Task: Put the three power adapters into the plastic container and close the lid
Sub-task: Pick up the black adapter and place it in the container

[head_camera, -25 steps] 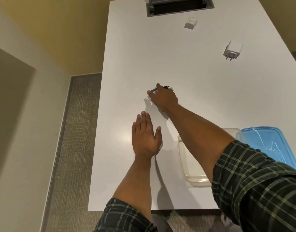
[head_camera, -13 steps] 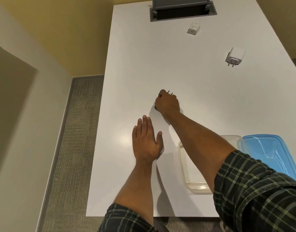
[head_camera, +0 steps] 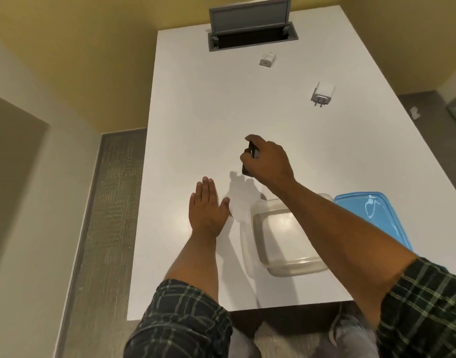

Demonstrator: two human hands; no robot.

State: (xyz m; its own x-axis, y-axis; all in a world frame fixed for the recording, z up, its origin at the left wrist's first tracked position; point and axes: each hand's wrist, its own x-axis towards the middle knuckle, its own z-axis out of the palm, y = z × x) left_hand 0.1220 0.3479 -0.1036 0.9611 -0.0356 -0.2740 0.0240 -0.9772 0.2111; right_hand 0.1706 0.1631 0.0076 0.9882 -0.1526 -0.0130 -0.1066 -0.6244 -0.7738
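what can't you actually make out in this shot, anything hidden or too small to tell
All in the head view:
- Black adapter: mostly covered by the right hand; shape and prongs unclear.
- Container: right side hidden by the right forearm, so that part of the inside is unseen.
- Blue lid: near end covered by the forearm and sleeve.
- Far white adapter: too small to read details.
- Table slot: interior too dark.

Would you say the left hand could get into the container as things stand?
Probably yes. The left hand lies flat and empty just beside the container, whose lid is off. Only the right forearm crosses above its far side.
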